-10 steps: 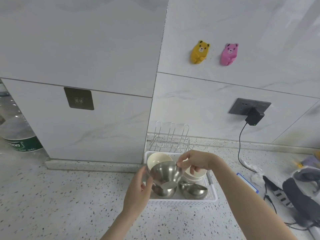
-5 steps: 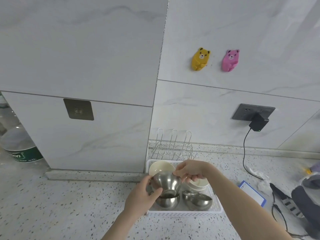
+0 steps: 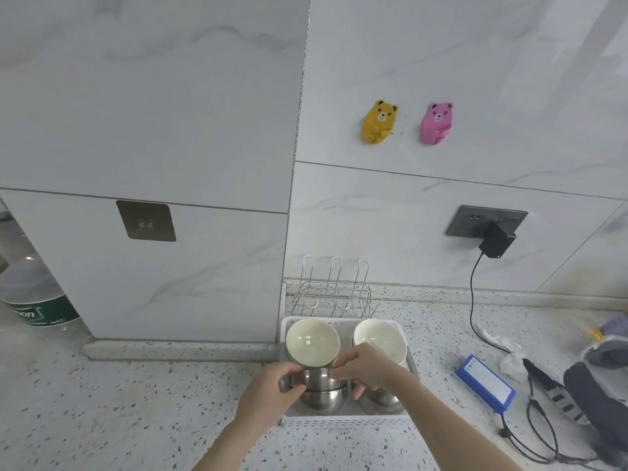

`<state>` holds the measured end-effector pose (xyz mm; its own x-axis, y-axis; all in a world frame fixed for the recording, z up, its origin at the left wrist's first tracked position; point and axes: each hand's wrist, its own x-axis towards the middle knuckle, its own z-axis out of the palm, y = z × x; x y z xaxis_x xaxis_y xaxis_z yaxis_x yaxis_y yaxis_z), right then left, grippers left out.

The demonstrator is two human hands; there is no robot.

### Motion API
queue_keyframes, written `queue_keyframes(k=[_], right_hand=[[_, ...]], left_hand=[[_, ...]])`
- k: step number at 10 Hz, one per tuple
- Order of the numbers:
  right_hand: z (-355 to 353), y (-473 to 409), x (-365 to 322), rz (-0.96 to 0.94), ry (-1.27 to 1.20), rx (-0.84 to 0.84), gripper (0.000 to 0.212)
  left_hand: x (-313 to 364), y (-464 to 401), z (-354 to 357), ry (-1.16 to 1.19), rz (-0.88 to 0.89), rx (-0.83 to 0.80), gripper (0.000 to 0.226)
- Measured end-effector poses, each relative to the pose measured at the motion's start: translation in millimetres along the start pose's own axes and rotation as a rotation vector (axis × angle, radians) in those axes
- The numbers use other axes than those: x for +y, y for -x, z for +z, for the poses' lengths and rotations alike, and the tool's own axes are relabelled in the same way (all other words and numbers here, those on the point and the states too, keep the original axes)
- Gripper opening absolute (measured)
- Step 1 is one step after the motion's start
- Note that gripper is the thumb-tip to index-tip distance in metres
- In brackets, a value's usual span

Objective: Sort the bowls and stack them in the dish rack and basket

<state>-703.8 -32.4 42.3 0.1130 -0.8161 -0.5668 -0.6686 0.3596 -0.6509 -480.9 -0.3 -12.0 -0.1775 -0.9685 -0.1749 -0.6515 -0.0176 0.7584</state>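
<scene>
Steel bowl [image 3: 319, 378]: nested on a second steel bowl [image 3: 323, 399], front left of basket [image 3: 346, 423].
Left hand [image 3: 272, 390]: fingers curled on bowl's left side.
Right hand [image 3: 368, 368]: fingertips pinch bowl's right rim.
Cream bowls [image 3: 312, 341]: behind, in basket.

One head-worn wide-angle view looks forward and down at a speckled counter [image 3: 136, 402], close above a white basket [image 3: 346, 423]. The tiled wall [image 3: 441, 198] fills the upper frame, seemingly bowed by the lens.
</scene>
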Motion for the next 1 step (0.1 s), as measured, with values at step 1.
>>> queue_keyframes(k=[1], right_hand=[[4.4, 9.3, 7.6, -0.039, -0.035, 0.018, 0.023]], left_hand=[[2.5, 2.9, -0.2, 0.020, -0.006, 0.006, 0.028]])
